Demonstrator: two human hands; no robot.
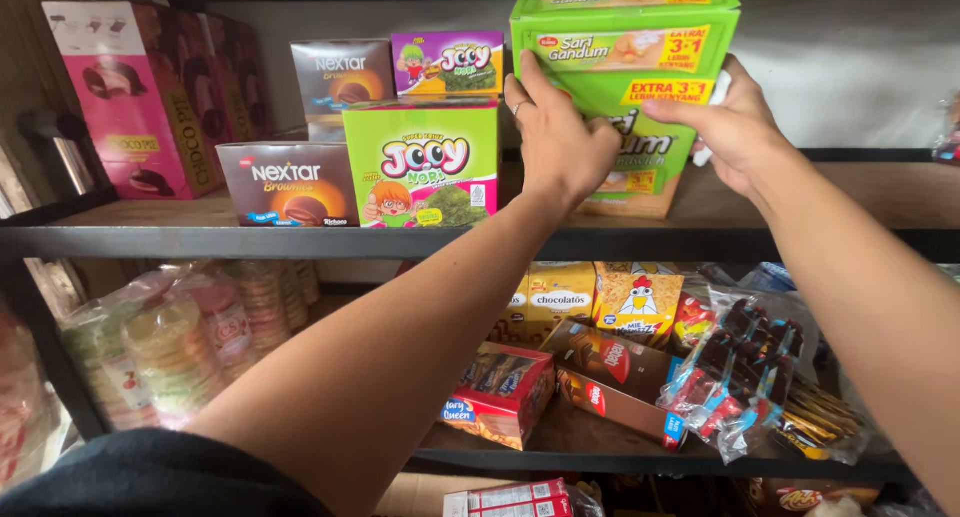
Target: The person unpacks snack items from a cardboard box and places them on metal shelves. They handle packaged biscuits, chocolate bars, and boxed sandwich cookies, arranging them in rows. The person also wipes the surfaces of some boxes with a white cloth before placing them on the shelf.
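Up on the top shelf (150,239), both hands grip a bright green biscuit box (640,52) that sits on top of a second green box (655,162) of the same kind. The left hand (560,137) presses flat against the upper box's left front edge, fingers spread upward and a ring showing on one finger. The right hand (735,127) clasps the box's right side, thumb lying across the front face, and something small and white pokes out between its fingers; what it is cannot be told. The upper box stands upright, its front facing out, slightly offset over the lower one.

Just left of the hands stands a green seaweed-snack box (422,162) with a cartoon child on it, and a smaller purple box (448,64) rests on top of that. Beside these are two grey-brown brownie boxes (290,182), one stacked behind and above the other. Further left, tall pink chocolate pie cartons (130,97) lean against the wall.

On the lower shelf (600,459) lie a yellow wafer-roll box (560,292), a yellow noodle-snack pack (640,302) with a chicken drawing, red biscuit boxes (505,392), a clear bag of small chocolate packets (745,372) and, at the left, clear bags of round wafers (170,352).
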